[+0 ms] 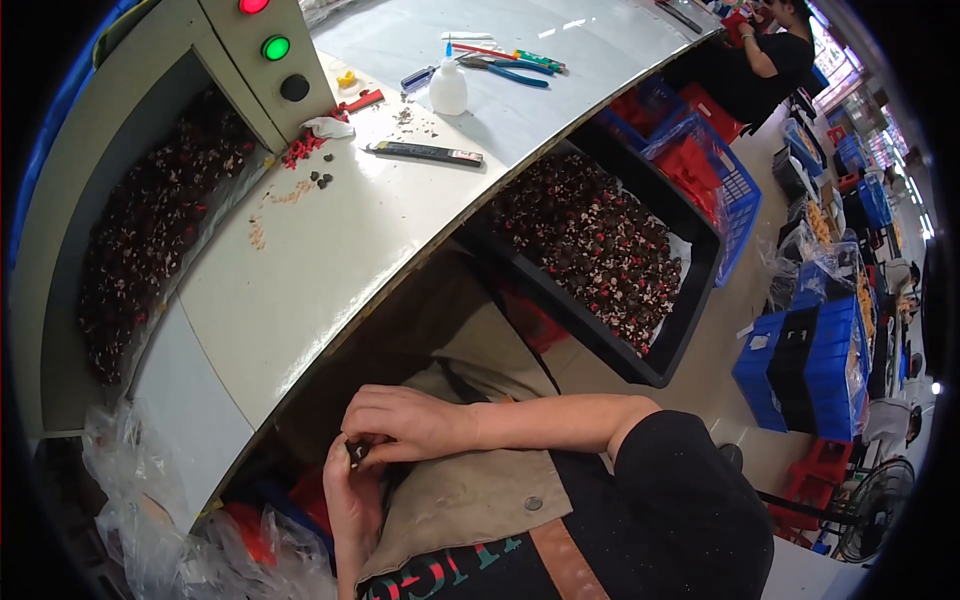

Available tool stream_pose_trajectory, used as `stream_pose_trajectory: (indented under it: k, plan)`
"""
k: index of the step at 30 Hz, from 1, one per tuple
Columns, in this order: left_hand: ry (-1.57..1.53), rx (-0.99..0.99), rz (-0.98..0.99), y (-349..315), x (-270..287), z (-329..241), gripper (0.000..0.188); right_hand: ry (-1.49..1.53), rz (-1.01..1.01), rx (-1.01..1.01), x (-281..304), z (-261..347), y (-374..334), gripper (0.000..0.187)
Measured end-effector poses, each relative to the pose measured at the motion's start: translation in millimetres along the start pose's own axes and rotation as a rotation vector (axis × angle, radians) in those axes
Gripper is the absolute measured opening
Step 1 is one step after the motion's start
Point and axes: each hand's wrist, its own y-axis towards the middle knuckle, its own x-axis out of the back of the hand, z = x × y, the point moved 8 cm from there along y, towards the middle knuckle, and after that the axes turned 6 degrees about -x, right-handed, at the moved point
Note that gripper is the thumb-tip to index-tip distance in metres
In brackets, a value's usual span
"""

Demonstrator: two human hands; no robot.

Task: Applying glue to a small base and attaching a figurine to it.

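Observation:
Near my lap, in front of the apron, my two hands meet over a small dark brown piece [356,453] with a pale spot. My right hand [412,422] comes in from the right with its fingers bent and pinches the piece from above. Below it, my left hand [352,495] holds the piece between its upright fingers and thumb. The fingers hide part of it, so its exact kind is unclear. Many similar dark pieces with red and whitish bits lie in the machine's opening [165,215] and fill a black crate [690,290] to my right.
On the white table [330,260] lie a black cutter knife [425,153], a white squeeze bottle [449,90], blue-handled pliers [510,72] and red scraps [303,150]. Clear plastic bags [150,520] hang at the lower left. A co-worker [765,75] sits beyond blue baskets [742,205].

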Motion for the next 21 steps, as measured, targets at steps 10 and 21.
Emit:
stream_pose_trajectory:
  k: [10, 21]
  plan:
    - [0.265, -0.106, 0.049, 0, -10, -29, 0.031, 0.028, 0.049, -0.115, -6, -4, 4, 0.039]
    - [0.830, -0.588, 0.107, -9, -24, -75, 0.025, 0.088, -0.030, -0.340, 25, -17, -16, 0.025]
